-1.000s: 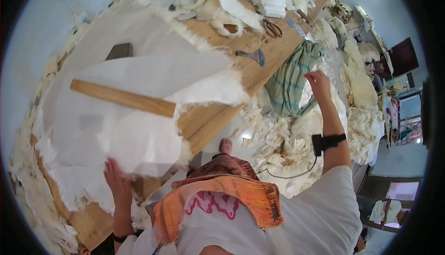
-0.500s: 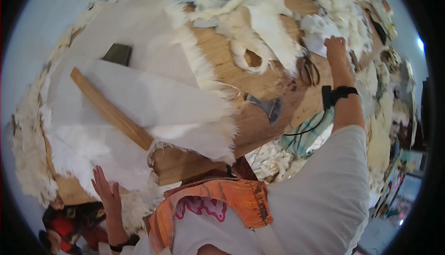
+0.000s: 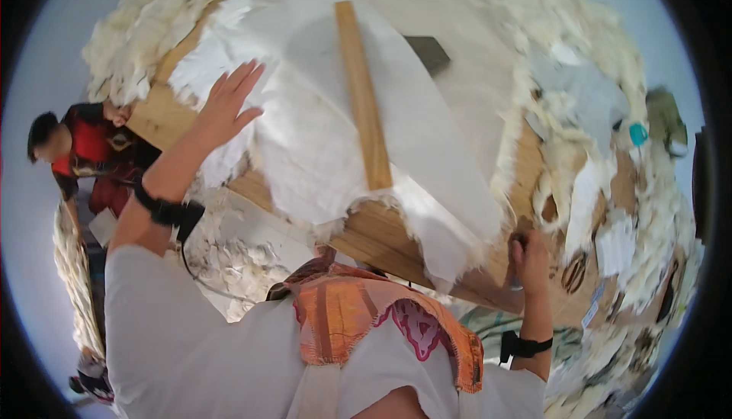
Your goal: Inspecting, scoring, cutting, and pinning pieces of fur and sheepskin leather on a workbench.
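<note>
A large white hide or skin [image 3: 297, 160] with a shaggy edge lies over the table, partly folded across itself. My left hand [image 3: 232, 105] is open above its left side, fingers stretched out. On the hide rest a long wooden bar [image 3: 361, 95] and a dark block [image 3: 429, 54]. At the table's near right edge my right hand [image 3: 532, 255] is closed around a flared metal blade [image 3: 516, 280], mostly hidden by the fingers. Beside that hand lies a pair of scissors [image 3: 574, 272].
Wool scraps [image 3: 583, 26] and hide trimmings [image 3: 583, 198] line the far and right sides. A folded white cloth or paper [image 3: 614, 244] lies beyond the scissors. Another person [image 3: 88, 144] in red and black is at the left. White scraps [image 3: 236, 266] are heaped below the table edge.
The view has swung leftward. My left hand has moved forward over the hide. My right hand has left the white cloth or paper and taken hold of the flared blade.
</note>
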Available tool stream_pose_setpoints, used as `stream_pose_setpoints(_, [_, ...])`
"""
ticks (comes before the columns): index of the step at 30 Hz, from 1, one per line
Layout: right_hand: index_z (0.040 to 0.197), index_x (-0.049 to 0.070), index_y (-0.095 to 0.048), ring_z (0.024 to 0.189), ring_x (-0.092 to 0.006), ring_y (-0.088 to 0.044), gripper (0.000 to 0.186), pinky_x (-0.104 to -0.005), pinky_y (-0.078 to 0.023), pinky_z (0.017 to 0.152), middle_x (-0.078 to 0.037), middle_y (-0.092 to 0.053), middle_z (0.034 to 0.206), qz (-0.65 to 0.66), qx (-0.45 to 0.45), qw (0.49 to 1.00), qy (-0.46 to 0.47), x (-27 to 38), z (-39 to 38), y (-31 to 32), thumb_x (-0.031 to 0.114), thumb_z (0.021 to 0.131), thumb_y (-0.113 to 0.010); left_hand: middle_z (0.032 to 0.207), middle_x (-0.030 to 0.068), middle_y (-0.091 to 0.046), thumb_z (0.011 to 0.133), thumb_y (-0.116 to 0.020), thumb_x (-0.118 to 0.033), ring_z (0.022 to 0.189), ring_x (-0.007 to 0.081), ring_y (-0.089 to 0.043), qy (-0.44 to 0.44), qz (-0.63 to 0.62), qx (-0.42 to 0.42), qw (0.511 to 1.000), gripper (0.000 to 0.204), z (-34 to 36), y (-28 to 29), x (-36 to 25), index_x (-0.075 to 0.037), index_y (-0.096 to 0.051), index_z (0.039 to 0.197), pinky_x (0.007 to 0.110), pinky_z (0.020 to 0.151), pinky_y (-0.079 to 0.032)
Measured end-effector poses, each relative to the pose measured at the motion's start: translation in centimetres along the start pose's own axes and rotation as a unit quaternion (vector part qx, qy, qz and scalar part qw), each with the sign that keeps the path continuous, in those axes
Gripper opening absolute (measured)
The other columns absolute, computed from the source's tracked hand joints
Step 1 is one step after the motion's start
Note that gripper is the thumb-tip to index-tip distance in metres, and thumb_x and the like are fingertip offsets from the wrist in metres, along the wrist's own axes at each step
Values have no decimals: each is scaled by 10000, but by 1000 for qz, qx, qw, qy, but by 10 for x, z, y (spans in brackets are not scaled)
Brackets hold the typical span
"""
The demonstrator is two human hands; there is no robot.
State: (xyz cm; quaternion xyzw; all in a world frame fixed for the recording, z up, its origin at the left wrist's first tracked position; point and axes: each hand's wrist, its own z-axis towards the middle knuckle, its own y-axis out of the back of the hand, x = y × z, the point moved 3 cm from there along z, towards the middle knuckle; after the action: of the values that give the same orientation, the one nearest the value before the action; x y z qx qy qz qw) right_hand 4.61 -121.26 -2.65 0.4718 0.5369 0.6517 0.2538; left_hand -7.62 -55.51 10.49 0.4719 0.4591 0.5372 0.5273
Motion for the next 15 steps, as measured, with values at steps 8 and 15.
stream_pose_setpoints(8, [1213, 43, -623, 851, -257, -682, 313, -361, -535, 787, -153, -702, 932, 171, -38, 984, -18, 159, 109, 11, 118, 921, -703, 1542, 221, -428, 936, -679, -333, 1384, 384, -462, -59, 6, -15, 998, 781, 130, -38, 140, -51, -309, 1563, 456, 1129, -410])
stream_pose_setpoints(15, [1340, 200, -638, 950, -333, -689, 500, -440, -570, 788, -105, -640, 1218, 17, -89, 996, 6, 355, 190, -72, 266, 858, -751, 1439, 211, -519, 886, -703, -416, 1320, 373, -522, 93, -81, 52, 991, 731, 262, -127, 227, -11, -447, 1438, 481, 1088, -437])
